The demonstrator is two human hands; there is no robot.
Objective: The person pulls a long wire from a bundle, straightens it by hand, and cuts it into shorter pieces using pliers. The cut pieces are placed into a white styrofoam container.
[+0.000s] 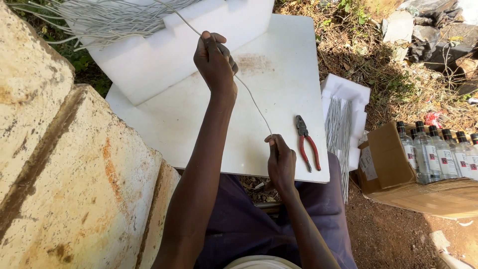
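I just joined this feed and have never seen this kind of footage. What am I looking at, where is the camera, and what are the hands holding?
There is no machine here: a person works with two bare hands, filmed by one camera worn on the head, looking down. The left hand and right hand hold a thin grey wire stretched between them over a white board. Red-handled pliers lie on the board. A bundle of wires lies at the far left, cut wire pieces and a carton of bottles to the right.

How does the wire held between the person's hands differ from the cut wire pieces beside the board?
The held wire is one long strand, stretched between the left hand and right hand; the cut wire pieces are many, shorter and straight, lying loose in a white foam tray. Both are thin and grey.
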